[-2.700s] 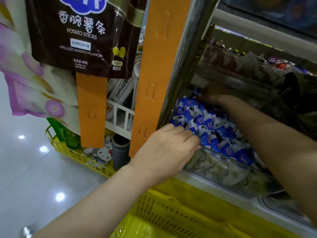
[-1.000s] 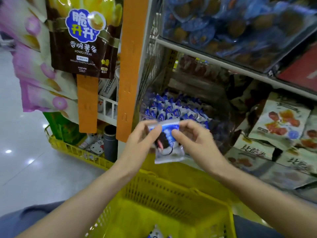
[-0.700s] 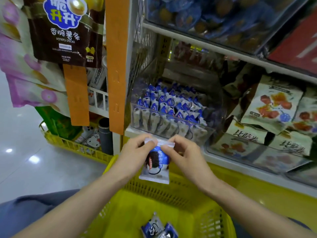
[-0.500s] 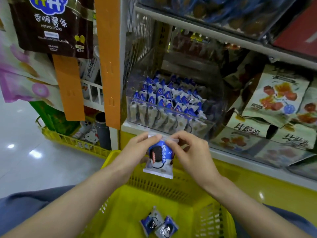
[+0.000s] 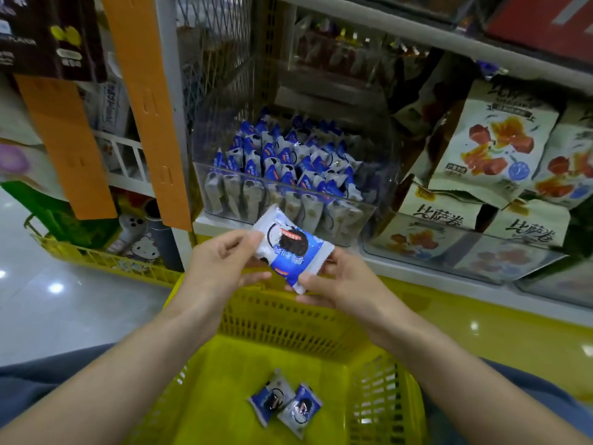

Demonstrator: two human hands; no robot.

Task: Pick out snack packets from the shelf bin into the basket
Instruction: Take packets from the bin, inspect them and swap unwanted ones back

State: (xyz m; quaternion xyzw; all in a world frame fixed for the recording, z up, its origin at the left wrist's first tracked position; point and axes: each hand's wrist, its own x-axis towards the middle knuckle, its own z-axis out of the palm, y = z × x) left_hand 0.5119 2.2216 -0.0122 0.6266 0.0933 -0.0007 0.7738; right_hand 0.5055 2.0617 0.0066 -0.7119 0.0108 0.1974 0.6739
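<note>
We are tilting the snack packet point(image 5: 290, 248) face-up, where half a second ago it was hanging upright. Our left hand point(image 5: 221, 268) and right hand point(image 5: 340, 284) are each pinching one end, holding it above the basket point(image 5: 288, 319), where two packets point(image 5: 284, 404) are already lying. We are judging the drop to be close.

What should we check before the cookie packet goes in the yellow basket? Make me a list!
1. Grip: left hand and right hand each pinch an end of the held packet: ok.
2. Held packet right above the basket opening: cannot tell, it shows near the far rim.
3. Room in basket: only two packets lie inside: ok.
4. Wrapper whole: front looks fine, back hidden: cannot tell.
5. More packets in the shelf bin: ok.
</note>
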